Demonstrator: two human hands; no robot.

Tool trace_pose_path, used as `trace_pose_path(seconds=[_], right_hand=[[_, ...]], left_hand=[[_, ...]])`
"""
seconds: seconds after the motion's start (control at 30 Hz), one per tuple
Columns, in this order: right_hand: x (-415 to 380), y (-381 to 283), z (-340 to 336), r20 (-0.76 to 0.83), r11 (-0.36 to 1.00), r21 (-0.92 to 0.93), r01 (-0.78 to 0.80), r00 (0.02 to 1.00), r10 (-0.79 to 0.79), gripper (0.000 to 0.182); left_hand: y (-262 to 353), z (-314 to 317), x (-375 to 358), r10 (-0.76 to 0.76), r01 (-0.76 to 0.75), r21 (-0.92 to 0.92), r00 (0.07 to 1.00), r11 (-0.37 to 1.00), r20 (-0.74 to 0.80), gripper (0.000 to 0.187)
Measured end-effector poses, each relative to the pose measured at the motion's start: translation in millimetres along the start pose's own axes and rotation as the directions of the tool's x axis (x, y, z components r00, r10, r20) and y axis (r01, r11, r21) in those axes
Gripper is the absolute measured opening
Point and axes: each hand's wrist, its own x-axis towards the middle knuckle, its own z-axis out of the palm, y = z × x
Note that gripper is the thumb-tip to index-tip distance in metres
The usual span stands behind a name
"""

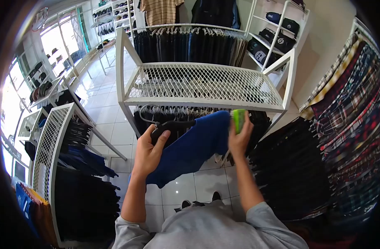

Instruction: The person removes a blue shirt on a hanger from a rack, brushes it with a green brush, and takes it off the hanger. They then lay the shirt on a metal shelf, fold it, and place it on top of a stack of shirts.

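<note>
My left hand point(147, 155) is closed round the black clothes hanger point(173, 125), just below its metal hook. From the hanger a blue garment point(190, 145) stretches out to the right, held tilted in the air before me. In my right hand point(240, 139) is a bright green brush point(239, 120), gripped upright with its pale bristle side turned left. That side is right at the garment's upper right end.
Directly ahead stands a white rack with a mesh shelf point(202, 85), garments hanging beneath it. Plaid shirts point(355, 137) line the right side above dark trousers point(285, 166). Another mesh-topped rack point(49, 153) is at left. White tiled floor point(179, 191) lies below.
</note>
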Motion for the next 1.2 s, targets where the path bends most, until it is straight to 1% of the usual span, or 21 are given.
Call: trace_pose_path(seconds=[0.03,0.07,0.13,0.2,0.27,0.3,0.4,0.43,0.5,0.57,0.63,0.7,0.77,0.83,0.87,0.93,0.97,1.03,1.1,1.13,1.2], right_hand=[[2,3,-4,0.001,0.989,-0.03,-0.146,0.989,0.146,0.059],[-4,1,-7,0.01,0.988,-0.029,-0.152,0.988,0.152,0.059],[3,-34,-27,-0.044,0.99,0.136,-0.028,0.998,0.034,0.061],[4,-63,-35,0.052,0.971,0.095,0.221,0.973,-0.227,0.065],[7,-72,-32,0.107,0.896,0.092,0.435,0.89,-0.443,0.065],[10,-62,-26,0.103,0.897,0.089,0.433,0.892,-0.441,0.065],[24,4,-11,0.119,0.998,-0.061,-0.016,0.993,0.023,0.062],[29,14,-16,0.116,0.987,-0.157,-0.035,0.992,0.053,0.06],[33,9,-33,0.015,0.998,-0.041,0.053,0.999,-0.053,0.059],[33,-37,-53,0.116,0.997,0.078,0.021,0.993,-0.03,0.059],[24,-56,-56,0.173,0.965,0.139,0.221,0.955,-0.243,0.064],[21,-46,-53,0.24,0.931,0.125,0.344,0.9,-0.364,0.067],[33,-9,-48,0.223,0.981,-0.024,0.191,0.958,-0.181,0.065],[42,44,-47,0.24,0.97,-0.228,-0.081,0.961,0.137,0.06],[45,49,-55,0.182,0.986,-0.16,-0.057,0.98,0.086,0.059],[55,34,-69,0.113,1.0,0.027,0.001,0.994,-0.004,0.056],[58,17,-76,0.119,1.0,0.028,-0.002,0.993,-0.002,0.056],[63,-15,-85,0.272,0.971,0.191,0.146,0.942,-0.195,0.06],[67,-28,-86,0.403,0.946,0.243,0.216,0.864,-0.301,0.063],[69,-21,-84,0.493,0.955,0.251,0.159,0.828,-0.267,0.064],[87,19,-75,0.398,0.97,0.142,0.199,0.885,-0.24,0.065]], left_hand=[[-2,-2,-3,-0.01,0.01,0.003,1.0,1.0,-0.007,0.025],[-4,-2,-5,0.019,-0.018,0.054,1.0,0.998,-0.019,0.026],[-2,2,-2,0.061,-0.058,0.097,0.998,0.994,-0.029,0.027],[1,7,-2,0.097,-0.1,0.202,0.995,0.974,0.024,0.029],[6,13,-4,0.117,-0.126,0.237,0.992,0.963,0.051,0.029],[8,13,-4,0.134,-0.148,0.274,0.989,0.95,0.068,0.03],[3,9,-5,0.155,-0.159,0.273,0.987,0.949,0.036,0.03],[1,8,-6,0.163,-0.162,0.258,0.986,0.952,0.018,0.029],[-2,11,-6,0.248,-0.235,0.303,0.969,0.923,-0.004,0.02],[-2,19,-8,0.29,-0.286,0.29,0.957,0.914,0.03,0.016],[6,25,-7,0.241,-0.25,0.372,0.968,0.894,0.071,0.012],[8,31,-5,0.405,-0.413,0.358,0.909,0.837,0.102,0.015],[-1,31,-3,0.431,-0.433,0.332,0.898,0.838,0.083,0.018],[-4,31,-2,0.476,-0.473,0.338,0.876,0.814,0.079,0.026],[-3,31,-2,0.476,-0.472,0.34,0.876,0.813,0.077,0.026],[0,33,-3,0.473,-0.496,0.493,0.862,0.714,0.182,0.043],[1,38,-2,0.467,-0.491,0.495,0.865,0.717,0.181,0.043],[5,53,5,0.553,-0.623,0.5,0.776,0.601,0.303,0.055],[0,70,11,0.587,-0.673,0.508,0.731,0.537,0.349,0.057],[-1,77,13,0.623,-0.695,0.56,0.694,0.451,0.361,0.057],[-4,90,20,0.688,-0.717,0.624,0.623,0.311,0.372,0.057]])
